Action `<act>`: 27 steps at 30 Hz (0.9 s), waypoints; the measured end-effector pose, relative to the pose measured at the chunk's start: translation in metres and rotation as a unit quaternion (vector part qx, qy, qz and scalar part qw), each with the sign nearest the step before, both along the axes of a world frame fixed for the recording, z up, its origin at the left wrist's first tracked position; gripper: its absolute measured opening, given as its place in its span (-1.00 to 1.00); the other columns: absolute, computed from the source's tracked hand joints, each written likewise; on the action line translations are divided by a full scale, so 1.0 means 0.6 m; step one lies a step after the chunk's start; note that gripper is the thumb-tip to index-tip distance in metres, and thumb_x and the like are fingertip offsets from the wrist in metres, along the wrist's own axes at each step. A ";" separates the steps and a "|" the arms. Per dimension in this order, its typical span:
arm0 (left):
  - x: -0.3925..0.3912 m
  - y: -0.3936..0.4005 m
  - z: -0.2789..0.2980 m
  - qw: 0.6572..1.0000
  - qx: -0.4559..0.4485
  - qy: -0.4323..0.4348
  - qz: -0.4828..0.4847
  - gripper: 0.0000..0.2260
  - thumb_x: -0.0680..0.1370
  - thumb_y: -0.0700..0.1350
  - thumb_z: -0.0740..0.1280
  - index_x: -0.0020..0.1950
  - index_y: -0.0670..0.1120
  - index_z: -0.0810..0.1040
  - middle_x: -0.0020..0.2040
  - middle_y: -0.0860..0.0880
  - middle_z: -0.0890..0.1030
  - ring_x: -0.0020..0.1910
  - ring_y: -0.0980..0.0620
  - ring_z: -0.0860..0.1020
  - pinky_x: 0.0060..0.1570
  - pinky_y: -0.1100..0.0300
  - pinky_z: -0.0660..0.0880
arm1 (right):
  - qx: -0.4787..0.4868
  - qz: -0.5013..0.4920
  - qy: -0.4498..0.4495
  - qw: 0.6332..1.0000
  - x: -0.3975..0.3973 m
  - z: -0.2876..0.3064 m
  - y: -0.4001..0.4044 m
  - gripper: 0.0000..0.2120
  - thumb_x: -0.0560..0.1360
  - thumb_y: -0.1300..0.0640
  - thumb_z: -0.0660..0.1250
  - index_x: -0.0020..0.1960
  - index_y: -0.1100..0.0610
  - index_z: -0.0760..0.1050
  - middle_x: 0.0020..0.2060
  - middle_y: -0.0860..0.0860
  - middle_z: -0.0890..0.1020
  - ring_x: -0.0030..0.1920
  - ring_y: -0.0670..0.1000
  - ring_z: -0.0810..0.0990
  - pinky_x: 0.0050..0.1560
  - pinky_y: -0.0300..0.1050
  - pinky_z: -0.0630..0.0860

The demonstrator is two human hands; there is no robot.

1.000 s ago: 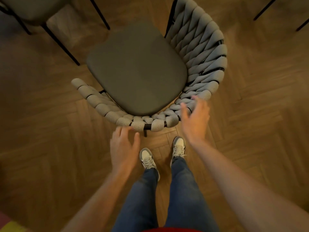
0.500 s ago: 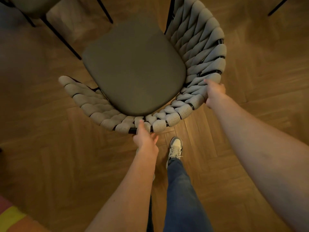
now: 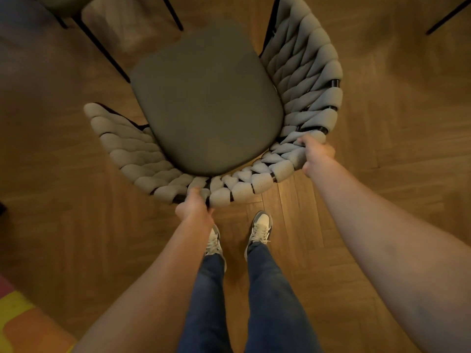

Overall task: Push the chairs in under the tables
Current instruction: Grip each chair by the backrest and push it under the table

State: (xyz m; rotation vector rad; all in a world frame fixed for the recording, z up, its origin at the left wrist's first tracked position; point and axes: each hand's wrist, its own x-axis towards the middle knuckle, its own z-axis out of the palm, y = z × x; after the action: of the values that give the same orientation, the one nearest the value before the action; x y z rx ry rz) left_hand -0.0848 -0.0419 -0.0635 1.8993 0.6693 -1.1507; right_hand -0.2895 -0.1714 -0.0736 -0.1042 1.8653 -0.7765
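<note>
Item: 1 woven-back chair (image 3: 206, 103), held at its back rim by 2 hands, centre of frame.

Left to right: a coloured mat (image 3: 17, 324) in the lower left corner; dark legs of a second chair (image 3: 102, 47) at upper left; left hand (image 3: 195, 207) curled over the padded rope rim at lower centre; grey seat cushion mid-frame; right hand (image 3: 317, 155) clamped on the rim at centre right; herringbone wood floor (image 3: 395, 123) all round. No table is in view. Handling, as judged: thin metal frame, probably light; rope wrap soft but firm underneath, grippy. Best hold is the top rim, hands spread, pushing evenly so the legs slide without twisting.
</note>
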 end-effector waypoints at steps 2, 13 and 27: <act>0.026 0.002 -0.001 1.000 -0.001 -0.004 -0.027 -0.70 0.56 -0.09 0.40 0.23 -0.11 0.43 -0.05 -0.09 0.51 -0.08 -0.07 0.57 0.11 -0.02 0.59 | 0.005 -0.004 -0.003 1.000 0.008 -0.004 0.021 -0.71 0.42 0.25 0.46 0.08 0.11 0.46 -0.11 0.05 0.57 -0.13 0.01 0.57 -0.01 -0.07 0.58; 0.204 -0.049 -0.029 0.974 0.004 -0.084 -0.212 -0.39 0.49 0.05 0.47 0.43 -0.14 0.33 0.30 -0.15 0.50 0.23 -0.15 0.52 0.28 -0.05 0.48 | 0.052 -0.089 -0.008 0.995 0.096 -0.033 0.115 -0.60 0.34 0.23 0.53 0.12 0.18 0.46 0.00 0.15 0.60 0.05 0.16 0.61 0.11 0.19 0.60; 0.313 -0.202 -0.028 0.953 -0.024 -0.072 -0.294 -0.49 0.49 -0.02 0.49 0.34 -0.17 0.41 0.21 -0.16 0.57 0.10 -0.14 0.59 0.13 -0.06 0.57 | 0.091 -0.201 -0.113 0.969 0.173 -0.113 0.067 -0.29 0.14 0.24 0.43 0.30 0.15 0.48 0.13 0.18 0.63 0.01 0.25 0.67 -0.26 0.25 0.63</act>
State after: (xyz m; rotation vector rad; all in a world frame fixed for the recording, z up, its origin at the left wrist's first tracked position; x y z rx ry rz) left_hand 0.1033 -0.1629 -0.0802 2.1835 -0.0235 -1.3458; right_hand -0.1860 -0.1313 -0.1416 0.4744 1.7473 -0.8451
